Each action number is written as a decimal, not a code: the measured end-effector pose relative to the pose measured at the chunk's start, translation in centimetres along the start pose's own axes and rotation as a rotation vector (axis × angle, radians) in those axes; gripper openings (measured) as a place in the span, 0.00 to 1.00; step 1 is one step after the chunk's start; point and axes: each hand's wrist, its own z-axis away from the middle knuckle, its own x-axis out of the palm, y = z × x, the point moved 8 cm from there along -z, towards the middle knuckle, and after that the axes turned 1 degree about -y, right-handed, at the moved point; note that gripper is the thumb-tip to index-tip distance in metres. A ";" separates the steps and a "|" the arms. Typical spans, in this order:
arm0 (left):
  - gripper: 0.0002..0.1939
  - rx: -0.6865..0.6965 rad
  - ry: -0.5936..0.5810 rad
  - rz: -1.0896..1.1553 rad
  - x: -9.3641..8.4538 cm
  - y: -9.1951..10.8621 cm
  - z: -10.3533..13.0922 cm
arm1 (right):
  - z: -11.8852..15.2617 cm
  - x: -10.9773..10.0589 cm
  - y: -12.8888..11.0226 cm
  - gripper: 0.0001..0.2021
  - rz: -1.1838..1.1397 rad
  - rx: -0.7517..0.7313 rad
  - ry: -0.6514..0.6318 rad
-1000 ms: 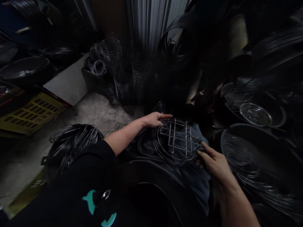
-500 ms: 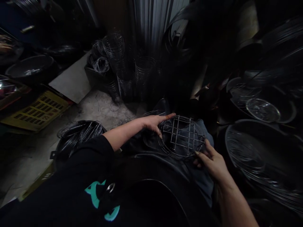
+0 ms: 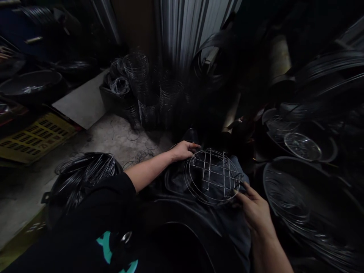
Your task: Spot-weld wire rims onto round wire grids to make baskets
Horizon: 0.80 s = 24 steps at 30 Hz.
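The right hand holds the round wire rack at its right edge, thumb and fingers pinched close on the rim by the bar ends. The left hand is at the far left of the rack, its fingers stretched out and close together, pointing toward the upper rim; whether it grips the wire or only lies against it, I cannot tell. The rack is over the person's lap, with crossed straight bars inside thin rings, and dark blue cloth shows beneath and beside it.

Just right of the right hand is a big dark tub with many loose wires inside. Beyond that tub, a pan holds a shiny round piece and other wirework. On the left, near the person's black sleeve, a bucket is heaped with bent wires.

Farther left is a yellow crate with slotted sides, and a pale board slants between it and a bin of wire coils. Tall stacks of rings stand beside the bin, at the edge of the grey floor. Behind them rises a ribbed panel.
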 end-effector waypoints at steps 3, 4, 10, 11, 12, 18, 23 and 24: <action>0.37 0.013 0.017 0.026 0.2 0.0 -0.2 | -0.3 -0.1 -0.3 0.47 -0.022 -0.015 -0.010; 0.39 0.023 0.023 0.033 0.1 0.1 -0.2 | -0.4 -0.2 -0.5 0.46 -0.023 -0.019 -0.011; 0.43 0.047 0.010 0.067 0.2 0.2 -0.3 | -0.2 -0.1 -1.2 0.45 -0.017 0.068 -0.002; 0.43 0.046 -0.012 0.083 0.3 0.2 -0.2 | -0.1 0.0 -1.3 0.46 -0.026 0.082 -0.012; 0.43 0.045 -0.030 0.101 0.5 0.2 -0.2 | 0.0 0.1 -1.4 0.47 -0.035 0.093 -0.020; 0.43 0.049 -0.058 0.076 0.6 -0.1 -0.3 | -0.3 0.1 -1.3 0.48 0.032 0.091 -0.034; 0.42 0.059 -0.097 -0.112 0.2 -1.0 -1.1 | -1.2 0.1 -0.3 0.41 0.384 0.023 -0.145; 0.41 0.065 -0.122 -0.152 0.1 -1.0 -1.1 | -1.2 0.2 -0.2 0.39 0.478 0.006 -0.171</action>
